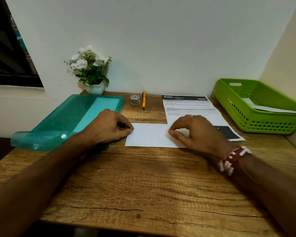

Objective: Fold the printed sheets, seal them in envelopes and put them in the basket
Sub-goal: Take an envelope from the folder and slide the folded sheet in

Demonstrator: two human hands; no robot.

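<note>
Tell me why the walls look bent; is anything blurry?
Head view: the wide lens bows the walls and stretches forearms; the green basket at the right edge is smeared; soft shadows lie under the left hand and right hand at the folded sheet; the printed sheet's small text is illegible.

Table [143, 185]: brown wood grain with dark streaks.
Folder [58, 124], left of frame: translucent teal, paler turquoise panel, white snap [63, 136].
Basket [263, 124], right: lime green, rows of slotted holes.
Printed sheet [186, 106], centre right: white, black text, black header band, black block at its lower corner.
Folded sheet [150, 135], centre: plain white.
Pen [144, 100]: orange, black tip.
Flowers [89, 64], upper left: white, green leaves; pot [95, 88] white.
Bracelet [232, 159], lower right: red and white beads.
</note>
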